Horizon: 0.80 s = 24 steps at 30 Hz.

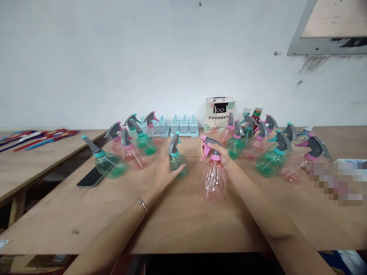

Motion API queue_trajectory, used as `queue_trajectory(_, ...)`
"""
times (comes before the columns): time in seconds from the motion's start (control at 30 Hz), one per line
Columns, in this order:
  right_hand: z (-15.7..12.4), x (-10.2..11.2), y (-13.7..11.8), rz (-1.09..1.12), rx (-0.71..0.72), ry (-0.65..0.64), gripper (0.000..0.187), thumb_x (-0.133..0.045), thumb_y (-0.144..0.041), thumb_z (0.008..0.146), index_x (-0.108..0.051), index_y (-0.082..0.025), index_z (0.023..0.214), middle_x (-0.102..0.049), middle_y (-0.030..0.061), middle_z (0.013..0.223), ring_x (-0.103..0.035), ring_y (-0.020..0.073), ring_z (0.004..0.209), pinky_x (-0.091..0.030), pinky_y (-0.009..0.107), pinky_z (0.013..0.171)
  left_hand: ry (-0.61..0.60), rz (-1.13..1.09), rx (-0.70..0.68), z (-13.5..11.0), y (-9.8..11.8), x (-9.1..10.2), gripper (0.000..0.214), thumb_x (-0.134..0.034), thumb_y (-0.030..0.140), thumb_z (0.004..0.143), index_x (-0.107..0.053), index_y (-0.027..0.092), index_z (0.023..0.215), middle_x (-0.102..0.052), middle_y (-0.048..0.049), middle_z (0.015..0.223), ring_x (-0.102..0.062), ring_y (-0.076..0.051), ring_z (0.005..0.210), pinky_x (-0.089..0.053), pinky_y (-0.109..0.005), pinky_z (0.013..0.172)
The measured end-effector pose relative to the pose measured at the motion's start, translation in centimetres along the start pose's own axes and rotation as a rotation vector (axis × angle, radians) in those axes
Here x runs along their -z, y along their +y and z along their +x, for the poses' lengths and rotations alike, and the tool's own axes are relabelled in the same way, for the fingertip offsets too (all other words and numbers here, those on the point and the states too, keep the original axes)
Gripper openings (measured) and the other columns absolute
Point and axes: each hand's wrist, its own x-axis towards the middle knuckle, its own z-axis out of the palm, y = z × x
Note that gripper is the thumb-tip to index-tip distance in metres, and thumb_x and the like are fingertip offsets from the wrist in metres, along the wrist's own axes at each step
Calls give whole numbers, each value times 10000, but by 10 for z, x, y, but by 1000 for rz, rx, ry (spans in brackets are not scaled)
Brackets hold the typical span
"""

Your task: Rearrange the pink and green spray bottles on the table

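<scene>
My right hand [220,151] is closed around the grey and pink spray head of a pink clear spray bottle [213,183], its fingers by the trigger. That bottle is upright in front of me. To its left, my left hand [166,168] curls around a green spray bottle [177,162] with a grey and turquoise head; the thumb lies across the front and the other fingers are mostly hidden. More spray bottles stand on both sides, among them a green bottle [271,162] at right and a pink bottle [136,156] at left.
A phone [93,177] lies on the wooden table [183,229] beside a tilted green bottle [111,165]. Light-blue moulds [184,127] and a paper bag [215,122] stand along the wall. Coloured strips [37,137] lie on another table at left. The right side has a blurred patch.
</scene>
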Motion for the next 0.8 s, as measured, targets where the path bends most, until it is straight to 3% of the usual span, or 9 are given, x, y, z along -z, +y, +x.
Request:
queue_trajectory(0.2, 1, 4, 3, 45, -1, -1, 319, -688, -467, 704, -589, -217, 877, -714, 47, 744, -728, 280, 841, -578, 393, 692, -45, 95, -48, -18, -7, 5, 798, -753, 496, 772, -394, 255, 1442, -631, -139, 1286, -615, -359, 1204, -477, -538, 1050)
queue_trajectory(0.43, 1, 8, 4, -15, -10, 23, 290, -689, -481, 753, -609, -214, 831, -644, 10, 600, -660, 212, 613, -515, 295, 495, -35, 109, -60, -17, -3, 6, 814, -750, 496, 776, -381, 259, 1463, -587, -146, 1381, -564, -373, 1289, -446, -547, 1091)
queue_trajectory(0.63, 2, 11, 7, 46, -14, 18, 308, -700, -463, 733, -617, -205, 879, -727, 47, 779, -734, 267, 824, -582, 371, 678, -40, 53, -9, -16, 1, 8, 801, -790, 467, 737, -430, 266, 1423, -605, -136, 1353, -577, -377, 1275, -458, -552, 1081)
queue_trajectory(0.8, 1, 9, 5, -1, -18, 21, 303, -700, -482, 739, -620, -203, 828, -682, 29, 632, -695, 229, 669, -530, 298, 533, -68, 97, -13, -17, -2, 8, 746, -748, 481, 778, -428, 247, 1410, -603, -133, 1352, -573, -355, 1284, -448, -541, 1090)
